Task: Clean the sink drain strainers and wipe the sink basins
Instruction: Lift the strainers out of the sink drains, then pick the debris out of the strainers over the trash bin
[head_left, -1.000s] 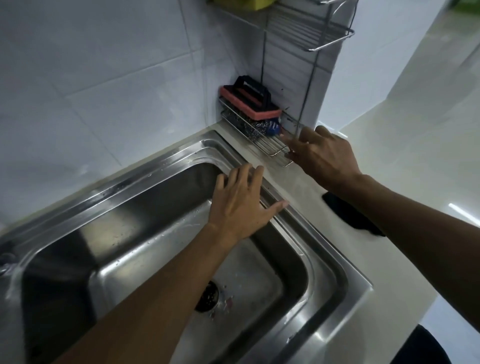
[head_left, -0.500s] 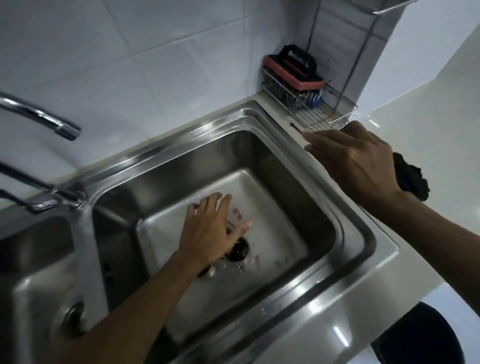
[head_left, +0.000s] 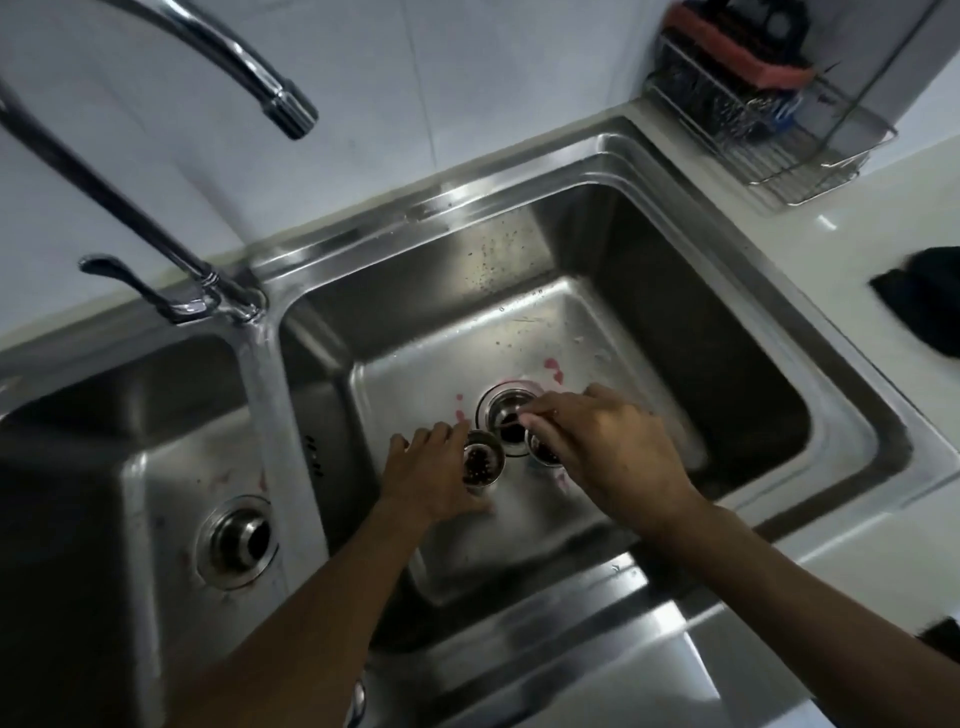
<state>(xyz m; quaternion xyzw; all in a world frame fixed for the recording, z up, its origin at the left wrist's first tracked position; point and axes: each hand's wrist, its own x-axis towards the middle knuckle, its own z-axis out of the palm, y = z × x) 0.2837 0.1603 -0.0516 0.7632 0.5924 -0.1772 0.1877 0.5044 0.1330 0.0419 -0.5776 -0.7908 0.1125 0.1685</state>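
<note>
Holding a debris-filled strainer (head_left: 483, 465) just lower-left of the open drain (head_left: 497, 409), my left hand (head_left: 431, 478) faces my right hand (head_left: 608, 452), which pinches a second strainer (head_left: 543, 456) lower-right of it.

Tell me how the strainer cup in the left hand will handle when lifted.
Probably rigid and light: the strainer cup is small shiny metal. Likely slippery, since droplets dot the basin. Tilted, its dark debris may spill.

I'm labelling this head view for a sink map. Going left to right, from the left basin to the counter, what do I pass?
Left basin's drain → left hand → strainer basket it holds → right hand → black cloth on the counter.
</note>
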